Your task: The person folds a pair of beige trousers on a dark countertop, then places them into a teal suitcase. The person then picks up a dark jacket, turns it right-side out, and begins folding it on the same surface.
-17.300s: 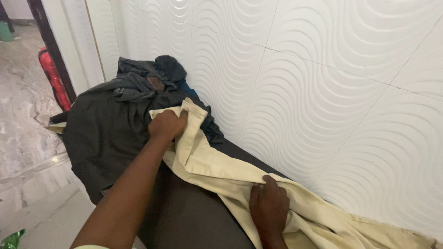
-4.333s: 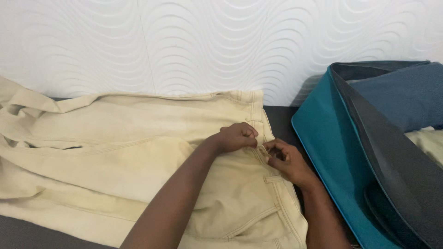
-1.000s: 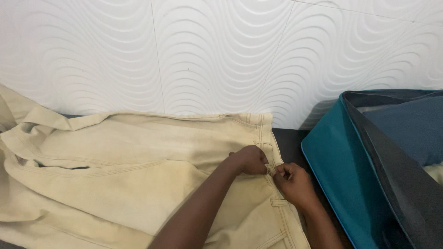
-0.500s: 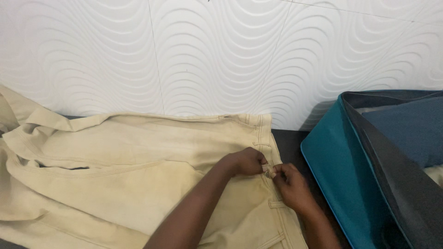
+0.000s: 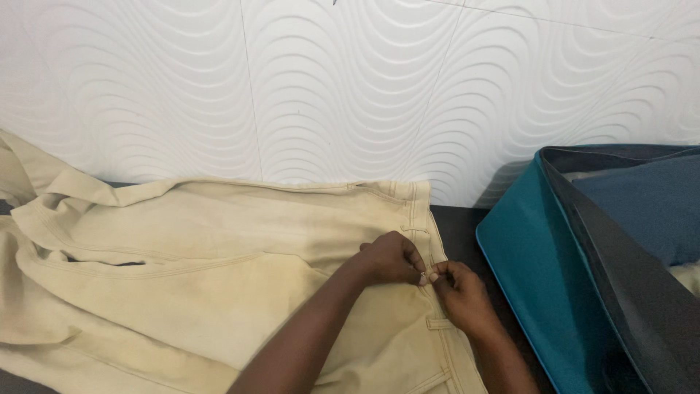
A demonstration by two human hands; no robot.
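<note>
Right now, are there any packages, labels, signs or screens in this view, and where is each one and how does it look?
No labels, signs or screens show.
Suitcase: the one container, open at the right, teal wall, dark grey rim, blue cloth inside.
Trousers: cream, spread flat at the left below the white wall; no tag visible.
Left hand and right hand pinch the waistband.

Head view, close, downward, wall-facing
</note>
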